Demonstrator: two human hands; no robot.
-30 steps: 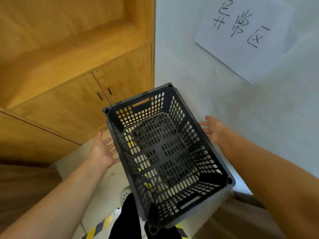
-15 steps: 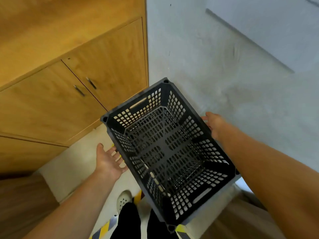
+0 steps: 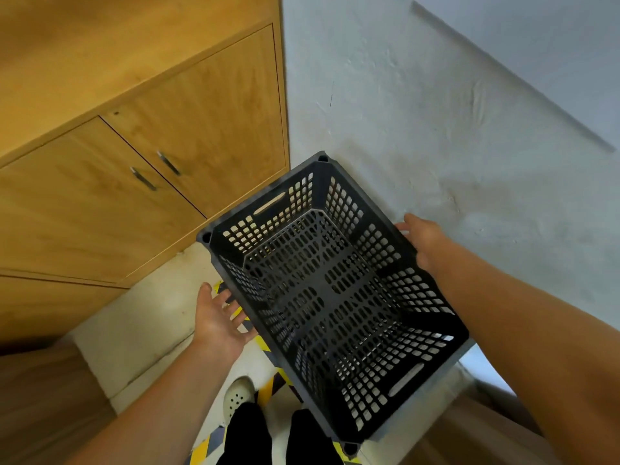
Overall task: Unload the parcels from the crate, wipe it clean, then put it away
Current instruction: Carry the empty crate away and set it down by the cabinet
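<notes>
An empty black perforated plastic crate (image 3: 322,297) hangs in the air in front of me, tilted, its open top facing the camera. No parcels show inside it or anywhere else in view. My left hand (image 3: 216,322) presses flat against the crate's left outer wall, fingers straight and reaching under its lower edge. On the right rim, my right hand (image 3: 422,239) presses against the outer wall, thumb on top and fingers mostly hidden behind the wall.
A wooden cabinet (image 3: 188,135) with two dark door handles stands to the left, beside a white wall (image 3: 436,129). Below the crate are pale floor, yellow-and-black hazard tape (image 3: 268,391), my white shoe (image 3: 238,396) and black trouser legs.
The crate has come down toward the floor between both hands while the view tilted down. The paper sign on the wall has left the frame. My left hand has slid lower along the crate's side.
</notes>
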